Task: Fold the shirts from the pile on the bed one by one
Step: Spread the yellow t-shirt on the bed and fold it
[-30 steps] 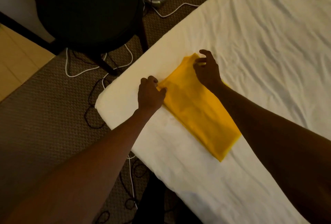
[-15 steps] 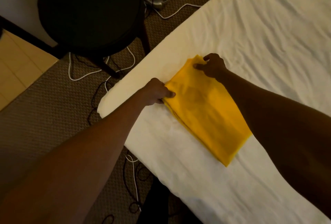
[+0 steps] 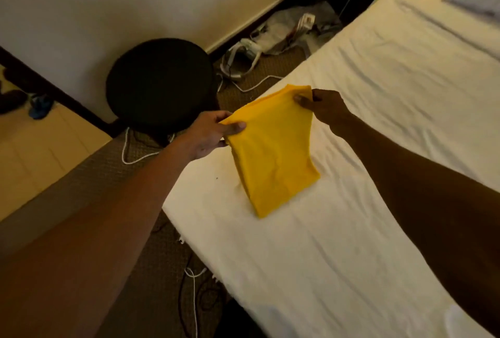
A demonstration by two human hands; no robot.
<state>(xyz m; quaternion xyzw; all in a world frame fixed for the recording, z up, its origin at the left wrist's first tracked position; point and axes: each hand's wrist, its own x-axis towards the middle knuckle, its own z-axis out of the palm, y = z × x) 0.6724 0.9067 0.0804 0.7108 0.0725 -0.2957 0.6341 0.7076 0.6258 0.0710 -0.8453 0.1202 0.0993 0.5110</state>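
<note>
At the far left we see blue shoes (image 3: 40, 107) on the pale tiled floor, and next to them, on the brown carpet against the wall, a round black stool (image 3: 159, 83) with a white cable (image 3: 135, 155) looping at its foot. Our left hand (image 3: 211, 134) comes next: its thumb lies on top of the near upper corner of the yellow shirt (image 3: 273, 159) and its fingers curl beneath, pinching the cloth between them. The shirt is folded into a narrow rectangle. Its upper edge is raised between our two hands, while its lower end rests on the white sheet of the bed (image 3: 378, 175), close to the bed's left edge. Our right hand (image 3: 322, 106) pinches the shirt's far upper corner, thumb against fingertips, the other fingers tucked in behind. Beyond the hands, a white headset (image 3: 244, 52) lies among clutter on the carpet by the wall. At the far right, a blurred grey cloth (image 3: 473, 2) lies on the bed.
</note>
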